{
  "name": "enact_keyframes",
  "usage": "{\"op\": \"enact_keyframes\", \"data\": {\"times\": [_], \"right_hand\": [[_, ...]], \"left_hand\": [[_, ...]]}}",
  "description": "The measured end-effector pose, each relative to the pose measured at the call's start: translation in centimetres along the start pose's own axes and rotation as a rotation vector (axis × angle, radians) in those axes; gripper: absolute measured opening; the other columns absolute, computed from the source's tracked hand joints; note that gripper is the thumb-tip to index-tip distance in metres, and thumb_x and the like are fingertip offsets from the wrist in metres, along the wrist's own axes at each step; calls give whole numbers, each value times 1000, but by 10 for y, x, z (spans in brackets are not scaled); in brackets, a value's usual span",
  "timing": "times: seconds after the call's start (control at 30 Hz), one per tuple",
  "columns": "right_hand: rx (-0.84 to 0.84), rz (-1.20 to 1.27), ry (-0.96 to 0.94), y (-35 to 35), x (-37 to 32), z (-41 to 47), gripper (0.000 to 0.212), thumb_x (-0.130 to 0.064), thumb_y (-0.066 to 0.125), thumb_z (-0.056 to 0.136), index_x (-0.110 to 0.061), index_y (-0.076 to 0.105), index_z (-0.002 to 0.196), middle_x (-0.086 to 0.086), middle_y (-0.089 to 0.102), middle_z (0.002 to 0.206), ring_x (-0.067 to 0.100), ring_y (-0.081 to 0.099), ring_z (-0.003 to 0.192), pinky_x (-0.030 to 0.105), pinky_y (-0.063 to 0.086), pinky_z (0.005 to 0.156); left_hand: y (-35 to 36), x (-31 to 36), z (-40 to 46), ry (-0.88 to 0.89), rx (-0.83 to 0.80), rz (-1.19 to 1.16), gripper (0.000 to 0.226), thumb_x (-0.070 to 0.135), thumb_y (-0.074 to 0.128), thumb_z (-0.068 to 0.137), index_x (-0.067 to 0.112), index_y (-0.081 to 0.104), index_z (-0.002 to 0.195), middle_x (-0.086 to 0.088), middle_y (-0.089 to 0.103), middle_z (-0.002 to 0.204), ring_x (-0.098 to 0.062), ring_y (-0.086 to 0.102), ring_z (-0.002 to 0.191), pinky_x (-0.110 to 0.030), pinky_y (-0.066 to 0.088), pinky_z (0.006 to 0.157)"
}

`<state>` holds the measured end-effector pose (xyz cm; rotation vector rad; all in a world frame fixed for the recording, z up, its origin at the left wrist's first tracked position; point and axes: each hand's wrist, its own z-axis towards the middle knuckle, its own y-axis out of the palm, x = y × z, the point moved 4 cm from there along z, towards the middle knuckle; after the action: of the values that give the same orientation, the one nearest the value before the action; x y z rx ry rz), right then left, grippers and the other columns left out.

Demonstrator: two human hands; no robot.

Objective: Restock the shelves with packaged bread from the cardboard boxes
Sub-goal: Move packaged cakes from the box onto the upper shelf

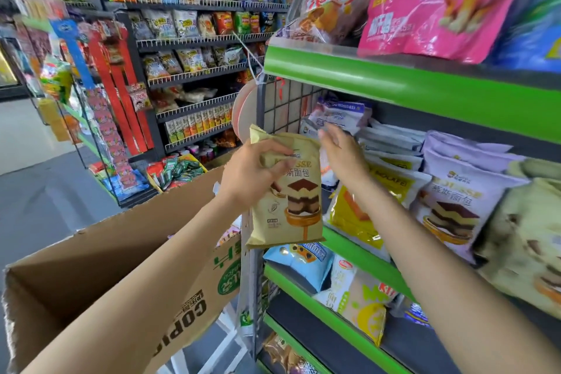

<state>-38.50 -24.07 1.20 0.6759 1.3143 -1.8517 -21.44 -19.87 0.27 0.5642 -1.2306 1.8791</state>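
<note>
My left hand (252, 173) grips a beige bread packet (291, 206) with a layered-cake picture, holding it upright in front of the left end of the green-edged shelf (376, 261). My right hand (343, 155) reaches into the middle shelf with fingers extended, touching the white and blue packets (340, 115) at the back. Yellow packets (358, 215) and lavender bread packets (455, 200) stand on that shelf. An open cardboard box (121, 267) sits below my left forearm; its inside is hidden.
The upper shelf (394, 82) carries a pink bag (440, 0) and a clear pastry bag (331, 6). The lower shelf holds blue and yellow packets (361, 297). A black wire snack rack (194, 70) stands across the grey aisle floor (45, 206).
</note>
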Motion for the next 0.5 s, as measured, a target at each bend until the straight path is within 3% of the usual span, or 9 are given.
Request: {"op": "enact_keyframes", "data": {"times": [0.07, 0.13, 0.23, 0.3, 0.33, 0.4, 0.43, 0.5], "right_hand": [[-91, 291, 128, -9, 0, -29, 35, -37, 43, 98, -20, 52, 128, 5, 56, 129, 23, 54, 120, 38, 44, 100], [-130, 462, 223, -22, 0, -56, 25, -40, 51, 93, -32, 51, 117, -3, 56, 127, 15, 54, 115, 38, 44, 102], [-68, 492, 252, -50, 2, -91, 23, -37, 60, 89, -39, 47, 108, -24, 56, 104, 2, 53, 97, 27, 43, 96], [34, 473, 251, -75, 8, -114, 8, -35, 61, 89, -35, 56, 95, -25, 56, 91, -2, 56, 90, 25, 47, 86], [94, 472, 243, -88, 11, -125, 3, -33, 61, 89, -33, 59, 91, -22, 60, 89, -5, 59, 85, 23, 50, 78], [239, 456, 205, -116, 20, -147, 5, -26, 61, 90, -29, 62, 94, -16, 66, 89, -11, 62, 76, 15, 52, 69], [311, 451, 186, -129, 22, -158, 9, -23, 62, 90, -25, 62, 98, -12, 67, 92, -9, 63, 77, 14, 52, 72], [424, 419, 188, -153, 32, -177, 20, -22, 65, 87, -20, 60, 107, -4, 68, 99, 0, 65, 84, 23, 55, 78]], "left_hand": [[3, 16, -5, -12, -20, -125, 8, 47, 69, 77, 45, 66, 84, 19, 67, 104, -15, 68, 87, -44, 56, 77], [10, 34, -9, -24, -56, -260, 8, 37, 72, 79, 39, 68, 86, 16, 67, 102, -13, 69, 85, -41, 58, 72], [28, 69, -23, 23, -97, -425, 10, 24, 71, 82, 27, 68, 91, 9, 66, 98, -6, 67, 69, -26, 58, 59], [46, 88, -30, 67, -146, -470, 19, 23, 69, 84, 30, 63, 101, 6, 64, 99, -5, 64, 61, -26, 56, 59], [57, 99, -35, 89, -183, -492, 31, 23, 69, 84, 33, 56, 111, 4, 63, 104, -7, 65, 65, -27, 56, 63], [83, 118, -44, 109, -256, -556, 69, 28, 73, 78, 39, 33, 132, -5, 56, 125, -17, 66, 92, -34, 57, 79], [96, 129, -49, 107, -283, -579, 89, 29, 75, 72, 38, 18, 140, -7, 49, 135, -19, 62, 105, -37, 55, 87], [123, 151, -57, 123, -350, -543, 117, 19, 81, 69, 23, -6, 147, 4, 41, 138, -7, 51, 116, -28, 48, 99]]}}
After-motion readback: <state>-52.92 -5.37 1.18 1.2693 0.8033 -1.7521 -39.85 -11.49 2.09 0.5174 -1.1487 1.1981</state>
